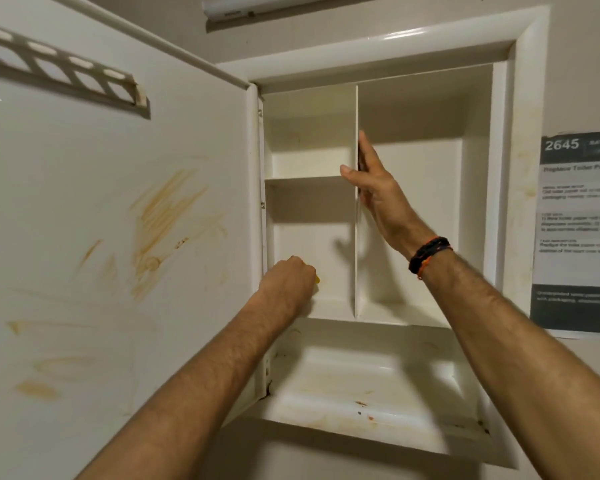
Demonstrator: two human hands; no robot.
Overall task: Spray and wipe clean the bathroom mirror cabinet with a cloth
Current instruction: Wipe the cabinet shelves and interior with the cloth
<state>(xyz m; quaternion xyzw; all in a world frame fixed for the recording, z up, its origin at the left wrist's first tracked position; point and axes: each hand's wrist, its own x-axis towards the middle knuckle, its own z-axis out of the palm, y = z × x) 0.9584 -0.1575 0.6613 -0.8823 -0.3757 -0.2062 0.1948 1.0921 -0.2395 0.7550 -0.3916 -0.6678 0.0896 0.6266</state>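
Inside the lower left compartment of the open mirror cabinet (395, 46), the person's left hand (288, 282) is clenched around something yellow (317, 279), probably the cloth, only a sliver showing past the knuckles, pressed near the back wall. Right hand (371, 188) grasps the front edge of the vertical divider (356, 202), thumb on the left face and fingers flat on the right face, likely steadying. Wristband (428, 254) on that wrist. No spray bottle in view. Progress, as a judgement: partway, wiping of the interior under way; back walls look fairly pale, but the cabinet door (118, 202), swung open to the left, carries heavy orange-brown smears, and the bottom ledge (361, 393) has yellowish staining and small rust-like spots, so both seem left to do. Small shelf (305, 180) splits the left side; compartments hold nothing visible. Room: beige wall, a tube light fixture (229, 8) above the cabinet, a printed notice (575, 233) taped to the wall at right, and a slotted rack (66, 67) on the door's inner face.
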